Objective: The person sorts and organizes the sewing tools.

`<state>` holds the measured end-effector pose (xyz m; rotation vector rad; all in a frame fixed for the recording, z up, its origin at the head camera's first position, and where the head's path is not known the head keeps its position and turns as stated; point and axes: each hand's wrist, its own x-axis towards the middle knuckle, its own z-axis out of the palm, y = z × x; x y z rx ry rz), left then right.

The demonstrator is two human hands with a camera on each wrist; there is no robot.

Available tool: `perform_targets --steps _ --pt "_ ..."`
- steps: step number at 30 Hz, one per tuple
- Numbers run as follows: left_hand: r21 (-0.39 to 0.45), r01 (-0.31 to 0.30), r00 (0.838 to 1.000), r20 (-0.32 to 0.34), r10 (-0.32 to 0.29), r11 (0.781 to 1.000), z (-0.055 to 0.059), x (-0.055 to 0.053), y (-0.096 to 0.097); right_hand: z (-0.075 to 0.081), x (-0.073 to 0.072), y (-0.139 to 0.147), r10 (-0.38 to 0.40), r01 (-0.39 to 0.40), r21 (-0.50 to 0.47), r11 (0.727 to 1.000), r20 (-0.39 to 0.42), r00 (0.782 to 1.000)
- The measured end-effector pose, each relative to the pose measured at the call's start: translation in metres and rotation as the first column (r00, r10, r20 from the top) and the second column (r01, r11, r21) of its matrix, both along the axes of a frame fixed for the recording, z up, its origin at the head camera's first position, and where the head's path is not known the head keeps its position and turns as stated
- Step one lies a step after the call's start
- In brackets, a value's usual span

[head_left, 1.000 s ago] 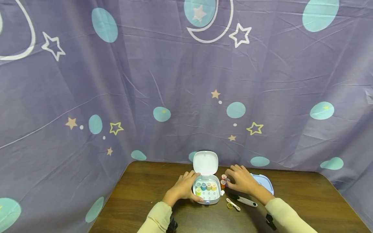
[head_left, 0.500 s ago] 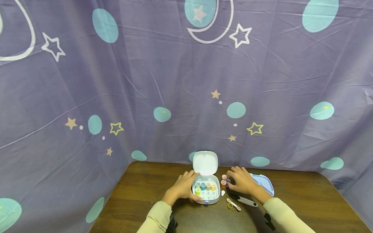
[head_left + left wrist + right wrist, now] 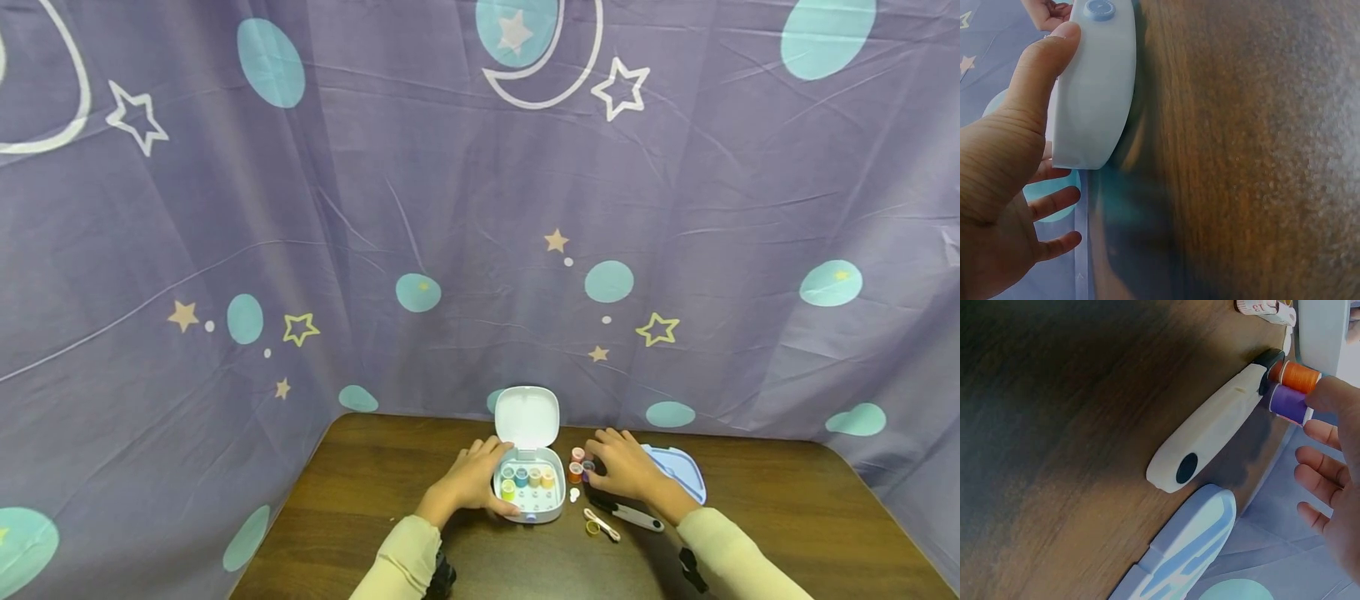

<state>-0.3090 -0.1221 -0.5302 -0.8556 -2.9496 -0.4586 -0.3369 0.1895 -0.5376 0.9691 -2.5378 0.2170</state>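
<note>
A white sewing box [image 3: 543, 514] stands with its lid [image 3: 527, 417] raised. My left hand [image 3: 468, 482] grips its left side, thumb [image 3: 1067, 37] on the front rim. Inside, a yellow-green spool [image 3: 508, 490] sits in front of a row of teal, blue [image 3: 522, 477], beige and peach spools; several bare pegs show. Right of the box, my right hand [image 3: 624, 467] pinches a purple thread spool [image 3: 1289, 404] between thumb and forefinger. An orange thread spool [image 3: 1299, 377] stands right beside it, and a pink spool [image 3: 577, 454] is behind.
A white tool with a black end [image 3: 637, 518] lies in front of my right hand. Nearby are a folded tape measure [image 3: 602, 525], a yellow ring [image 3: 592, 528] and small white pieces [image 3: 574, 494]. A light-blue tray [image 3: 678, 471] lies behind my right wrist, near the curtain.
The sewing box has shifted very slightly left with the left hand on it. The right hand stays at the purple spool, almost unmoved.
</note>
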Motion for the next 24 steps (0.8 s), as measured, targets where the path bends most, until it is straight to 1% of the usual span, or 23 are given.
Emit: perform_targets --steps 10,16,24 --pt "-0.005 -0.007 1.000 -0.005 0.007 1.000 -0.0013 -0.0017 -0.0007 0.0045 0.0041 0.0016 -0.004 0.004 0.006 1.000 0.024 1.000" --pt "0.003 -0.009 1.000 0.003 0.009 1.000 -0.0016 -0.0014 -0.0008 0.0021 0.0038 0.0011 0.011 -0.011 0.002 1.000 0.009 1.000" --pt "0.006 -0.009 1.000 0.001 0.009 1.000 -0.0019 0.0004 0.0000 -0.0015 0.0050 0.0000 0.008 -0.008 -0.002 1.000 -0.031 0.999"
